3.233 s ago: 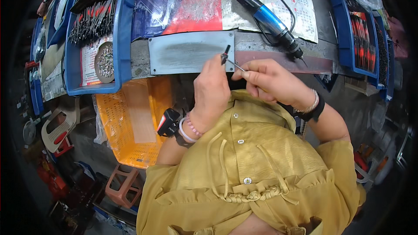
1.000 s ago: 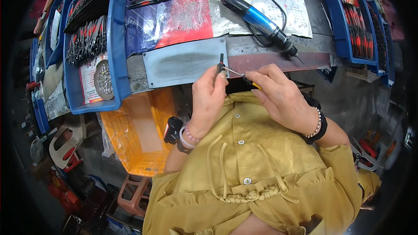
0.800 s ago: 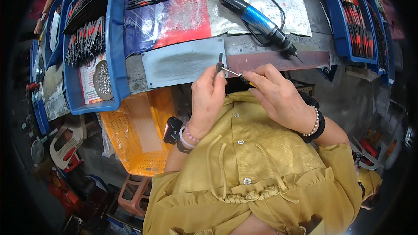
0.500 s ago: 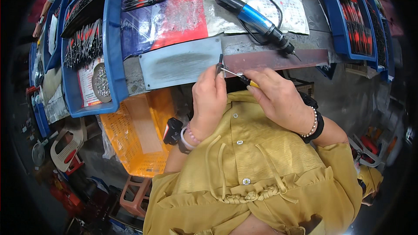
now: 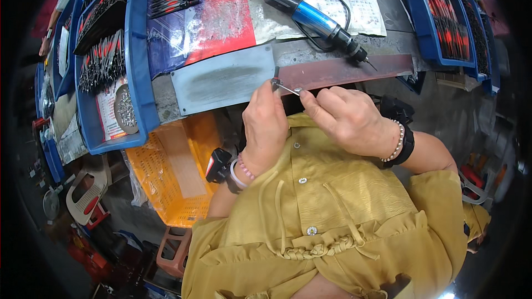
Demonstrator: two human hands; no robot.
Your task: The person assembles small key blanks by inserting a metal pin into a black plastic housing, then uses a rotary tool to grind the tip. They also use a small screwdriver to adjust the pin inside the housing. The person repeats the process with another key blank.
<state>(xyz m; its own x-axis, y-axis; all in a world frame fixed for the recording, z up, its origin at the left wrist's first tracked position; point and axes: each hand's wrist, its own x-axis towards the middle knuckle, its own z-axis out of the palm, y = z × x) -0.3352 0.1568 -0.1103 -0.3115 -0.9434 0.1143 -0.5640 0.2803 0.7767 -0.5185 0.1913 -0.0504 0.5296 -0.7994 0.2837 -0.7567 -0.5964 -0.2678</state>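
My left hand (image 5: 266, 119) pinches a small dark metal piece (image 5: 275, 77) at the front edge of the workbench. My right hand (image 5: 343, 116) pinches the other end of a thin silvery metal part (image 5: 288, 88) that reaches across to that piece. Both hands meet just in front of a grey metal plate (image 5: 221, 80) that lies on the bench. A blue electric screwdriver (image 5: 313, 19) with a black cord rests on printed paper behind the hands.
Blue trays (image 5: 138, 66) of red-and-black tools stand left and far right (image 5: 443, 22). A round pile of small silvery parts (image 5: 124, 113) sits in the left tray. An orange plastic crate (image 5: 172, 171) stands below the bench, with stools (image 5: 83, 194) on the floor.
My hands stay together at the bench edge; the right hand has shifted slightly and the thin part now lies slanted between the fingers. The view has tilted a little.
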